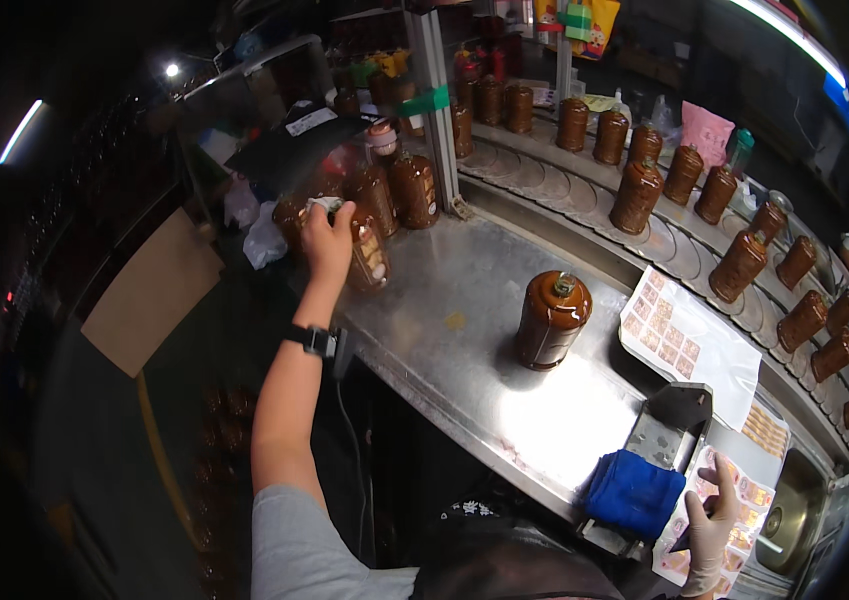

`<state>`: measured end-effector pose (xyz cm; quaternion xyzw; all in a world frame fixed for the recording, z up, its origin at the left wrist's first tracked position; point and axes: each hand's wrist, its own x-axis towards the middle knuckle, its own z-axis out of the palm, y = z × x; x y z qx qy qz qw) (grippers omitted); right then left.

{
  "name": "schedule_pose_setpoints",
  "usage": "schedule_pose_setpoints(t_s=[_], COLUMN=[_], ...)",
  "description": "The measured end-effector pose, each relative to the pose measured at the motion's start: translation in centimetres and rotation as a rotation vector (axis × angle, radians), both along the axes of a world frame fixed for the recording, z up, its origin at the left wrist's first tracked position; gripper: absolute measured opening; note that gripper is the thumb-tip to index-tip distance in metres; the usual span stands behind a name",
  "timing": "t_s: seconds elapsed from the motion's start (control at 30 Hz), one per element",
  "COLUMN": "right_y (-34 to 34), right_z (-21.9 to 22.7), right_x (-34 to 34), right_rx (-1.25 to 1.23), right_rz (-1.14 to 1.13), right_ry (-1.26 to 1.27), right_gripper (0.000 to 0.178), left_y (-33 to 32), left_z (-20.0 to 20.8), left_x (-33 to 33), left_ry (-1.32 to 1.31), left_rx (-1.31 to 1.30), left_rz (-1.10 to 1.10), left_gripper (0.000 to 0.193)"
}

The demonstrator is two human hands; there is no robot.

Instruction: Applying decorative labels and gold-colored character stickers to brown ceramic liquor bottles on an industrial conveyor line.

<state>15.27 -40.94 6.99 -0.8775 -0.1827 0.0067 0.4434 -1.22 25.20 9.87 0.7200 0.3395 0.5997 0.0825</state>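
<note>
At the left end of the metal table, my bare left hand [327, 243] is closed round the neck of a brown glass bottle [371, 262] with a label on its side. The bottle stands in front of a group of similar labelled bottles [412, 190]. My gloved right hand [710, 528] is at the lower right, over a sheet of small printed labels [744, 505], its thumb and forefinger apart. A single brown bottle [554, 320] stands upright mid-table, away from both hands.
A folded blue cloth [634, 492] lies on a metal fixture [676, 425]. Beside it is another label sheet [689, 345]. Behind the table, a conveyor [564, 190] carries several brown bottles. A metal post [436, 120] rises at the table's back edge. Cardboard [152, 290] stands left.
</note>
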Motion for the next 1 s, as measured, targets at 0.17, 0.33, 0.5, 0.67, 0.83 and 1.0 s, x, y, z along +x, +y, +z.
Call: schedule_pose_setpoints(t_s=[0.17, 0.33, 0.5, 0.67, 0.83, 1.0], right_y=[-0.6, 0.7, 3.4, 4.5, 5.0, 7.3], right_z=[-2.2, -3.7, -2.2, -2.3, -1.8, 0.6], right_x=[0.8, 1.0, 1.0, 0.6, 0.6, -0.9], right_rx=[-0.038, -0.015, -0.138, -0.086, -0.090, -0.015], right_rz=[-0.054, -0.131, -0.117, -0.051, -0.060, 0.017], right_ry=[0.014, 0.009, 0.026, -0.027, 0.018, 0.037], right_gripper=[0.070, 0.066, 0.061, 0.061, 0.059, 0.057], left_y=[9.9, 13.6, 15.0, 15.5, 6.6, -13.6], left_z=[-4.4, -6.5, -7.4, -6.8, -5.2, -2.0], left_x=[2.5, 4.1, 4.7, 3.1, 7.6, 13.6], left_ry=[0.112, 0.161, 0.163, 0.043, -0.132, 0.194], left_rx=[-0.026, -0.083, -0.055, 0.066, -0.122, -0.355], left_rz=[0.219, 0.331, 0.285, 0.199, -0.340, -1.094], left_gripper=[0.039, 0.041, 0.041, 0.041, 0.037, 0.071])
